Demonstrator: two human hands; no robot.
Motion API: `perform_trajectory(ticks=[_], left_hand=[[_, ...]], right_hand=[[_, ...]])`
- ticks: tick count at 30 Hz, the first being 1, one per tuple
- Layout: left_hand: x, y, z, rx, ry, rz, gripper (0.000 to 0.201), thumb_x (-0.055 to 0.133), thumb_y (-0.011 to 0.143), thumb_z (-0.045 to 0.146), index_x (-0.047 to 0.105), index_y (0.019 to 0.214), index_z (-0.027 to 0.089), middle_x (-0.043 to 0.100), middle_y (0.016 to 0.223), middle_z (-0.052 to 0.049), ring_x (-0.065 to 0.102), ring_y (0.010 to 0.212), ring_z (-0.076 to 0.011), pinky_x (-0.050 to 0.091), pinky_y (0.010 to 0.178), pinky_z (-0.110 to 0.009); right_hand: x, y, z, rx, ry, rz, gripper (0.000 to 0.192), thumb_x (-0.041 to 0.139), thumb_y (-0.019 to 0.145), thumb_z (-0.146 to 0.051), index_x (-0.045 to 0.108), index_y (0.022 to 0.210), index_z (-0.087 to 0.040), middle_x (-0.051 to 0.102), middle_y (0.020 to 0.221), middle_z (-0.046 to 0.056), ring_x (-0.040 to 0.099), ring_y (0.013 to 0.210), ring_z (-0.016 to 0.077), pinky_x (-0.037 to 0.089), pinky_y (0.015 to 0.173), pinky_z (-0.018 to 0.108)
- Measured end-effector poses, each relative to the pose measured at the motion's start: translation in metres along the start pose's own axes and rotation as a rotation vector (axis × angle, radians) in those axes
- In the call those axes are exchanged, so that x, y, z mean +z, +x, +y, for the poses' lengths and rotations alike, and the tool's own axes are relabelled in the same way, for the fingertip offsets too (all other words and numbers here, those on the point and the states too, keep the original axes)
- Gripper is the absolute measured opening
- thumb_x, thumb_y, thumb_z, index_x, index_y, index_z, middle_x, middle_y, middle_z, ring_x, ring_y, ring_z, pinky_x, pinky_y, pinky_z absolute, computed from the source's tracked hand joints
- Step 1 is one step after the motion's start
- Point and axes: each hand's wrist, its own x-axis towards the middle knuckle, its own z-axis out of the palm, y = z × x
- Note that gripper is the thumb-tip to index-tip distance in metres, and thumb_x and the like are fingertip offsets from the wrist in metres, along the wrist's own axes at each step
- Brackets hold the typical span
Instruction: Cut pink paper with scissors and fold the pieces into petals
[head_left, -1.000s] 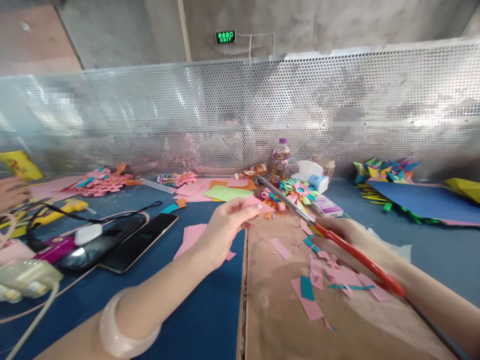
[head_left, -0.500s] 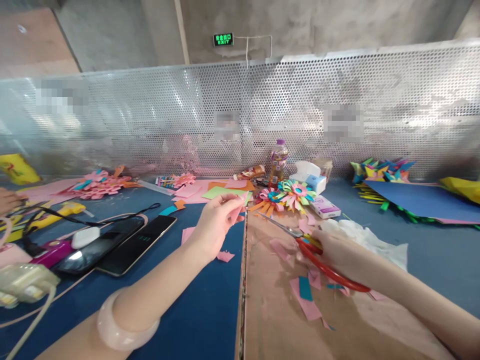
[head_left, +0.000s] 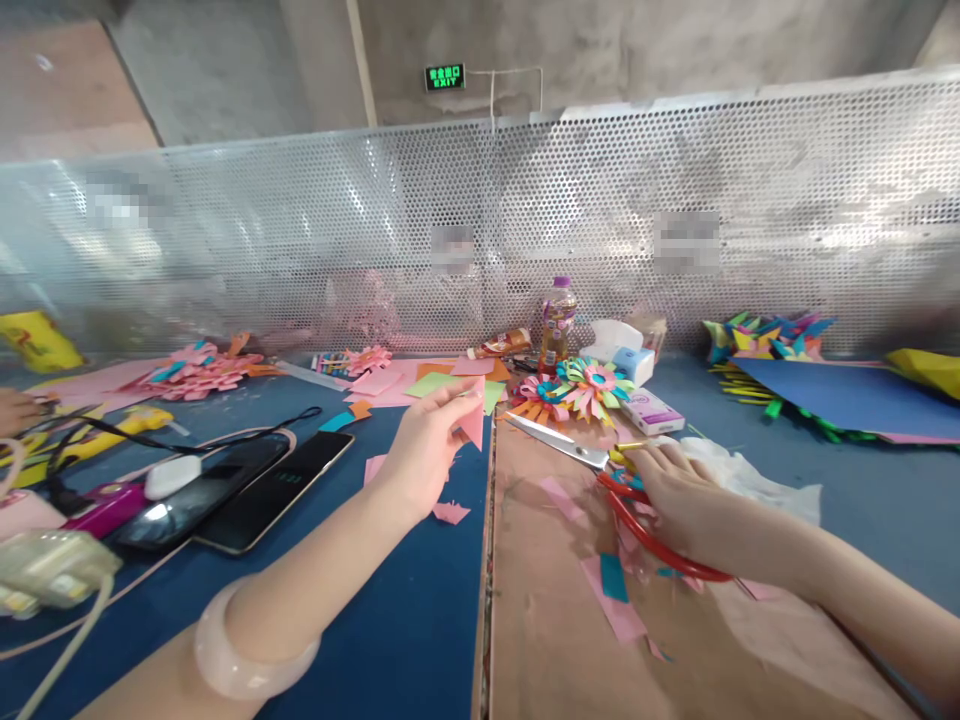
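My left hand [head_left: 427,445] is closed in a pinch on a small folded piece of pink paper [head_left: 472,412], raised over the seam of the table. Scissors with long red handles [head_left: 667,548] lie on the brown board, their blades [head_left: 559,440] pointing left. My right hand [head_left: 675,500] lies over the upper part of the handles with its fingers stretched out, palm down. A slim yellow piece [head_left: 626,450] shows at its fingertips; its kind is unclear. Around the scissors are pink paper scraps [head_left: 616,605] and a blue scrap [head_left: 613,577].
Behind are paper flowers [head_left: 596,388], a drink bottle [head_left: 557,325], a tissue box [head_left: 634,365] and coloured sheets [head_left: 442,383]. To the left lie a phone [head_left: 277,490], cables and a plug [head_left: 56,565]. Another person's hand [head_left: 19,410] shows at the left edge.
The pink paper in my left hand has turned and shows more of its folded face. The scissors now lie flatter, and the fingers of my right hand have straightened over them.
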Motion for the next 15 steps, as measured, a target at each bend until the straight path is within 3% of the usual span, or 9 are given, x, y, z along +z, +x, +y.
perform_trajectory(ticks=[6, 9, 15], left_hand=[[0.000, 0.002, -0.001, -0.011, -0.031, -0.001, 0.012, 0.068, 0.065, 0.020, 0.063, 0.074, 0.014, 0.056, 0.071, 0.000, 0.051, 0.064, -0.0069, 0.039, 0.055, -0.018], [-0.001, 0.004, -0.003, -0.005, -0.068, -0.007, 0.012, 0.068, 0.064, 0.016, 0.061, 0.073, 0.013, 0.057, 0.070, 0.001, 0.054, 0.064, -0.0071, 0.044, 0.059, -0.018], [0.001, 0.003, -0.006, 0.041, -0.115, -0.036, 0.012, 0.067, 0.064, 0.010, 0.059, 0.073, 0.012, 0.062, 0.070, -0.001, 0.062, 0.069, -0.0116, 0.051, 0.076, -0.028]], right_hand=[[0.009, 0.009, 0.006, -0.043, 0.049, 0.093, 0.049, 0.053, 0.065, -0.020, 0.047, 0.114, -0.015, 0.048, 0.122, 0.016, 0.041, 0.114, 0.0328, 0.039, 0.088, 0.044], [0.007, 0.016, 0.003, 0.014, 0.181, 0.161, 0.038, 0.050, 0.067, -0.021, 0.048, 0.105, -0.017, 0.050, 0.115, 0.015, 0.045, 0.109, 0.0301, 0.041, 0.085, 0.042], [-0.021, 0.010, -0.017, 0.028, 0.556, 0.215, 0.046, 0.062, 0.064, -0.040, 0.045, 0.100, -0.018, 0.056, 0.086, 0.005, 0.054, 0.076, 0.0211, 0.045, 0.062, 0.031]])
